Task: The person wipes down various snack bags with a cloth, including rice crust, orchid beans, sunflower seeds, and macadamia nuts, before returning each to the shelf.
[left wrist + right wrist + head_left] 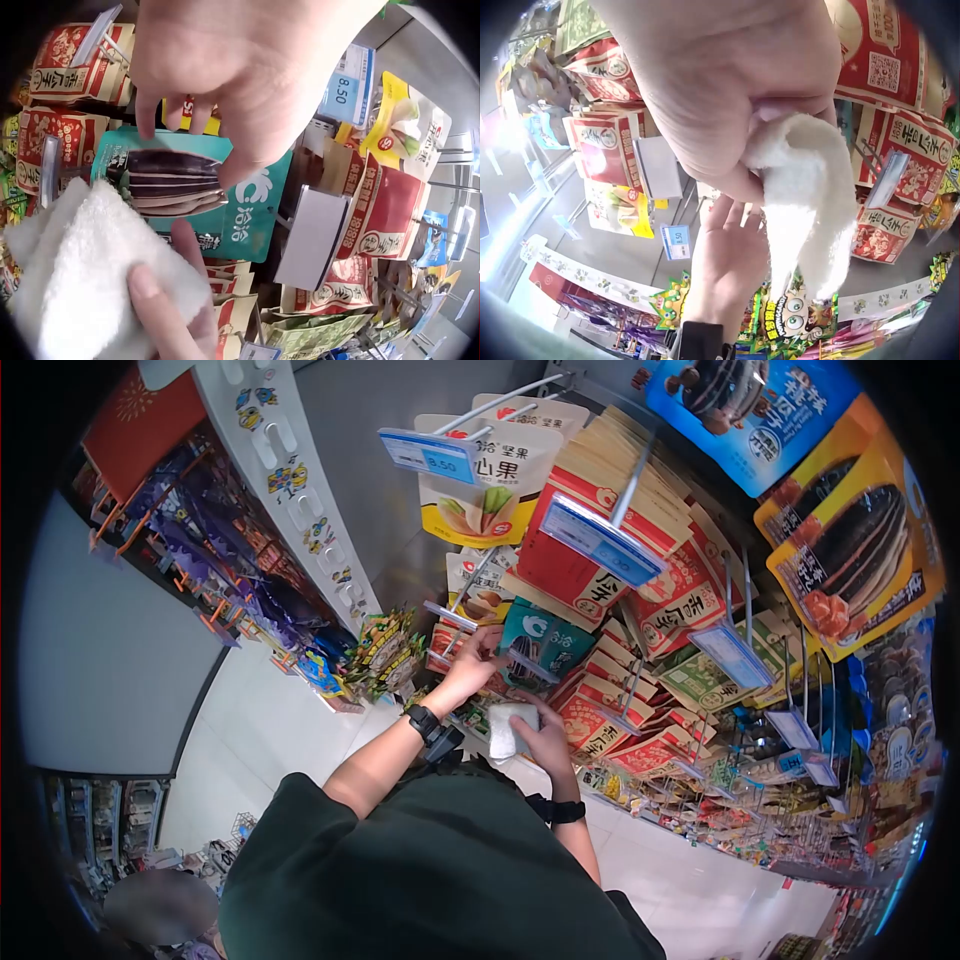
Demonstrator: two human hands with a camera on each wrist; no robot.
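White cloth (503,728) sat bunched in the right hand (545,738), centre of the head view, fingers and thumb curled round it; in the left-wrist view the cloth (90,277) filled the lower left with a thumb over it. Left hand (470,672) was just above and left of it, reaching up to the teal snack bag (545,645) hanging on a peg; fingers hung loosely bent over the bag's top edge (172,180), and I could not tell whether they pinched it. Bag hung upright, long axis roughly vertical in the head view, directly above the cloth and close to it. Left hand was nearer the bag, right hand just below. Red snack packs (600,575) and a blue price tag (430,455) hung around on the rack.
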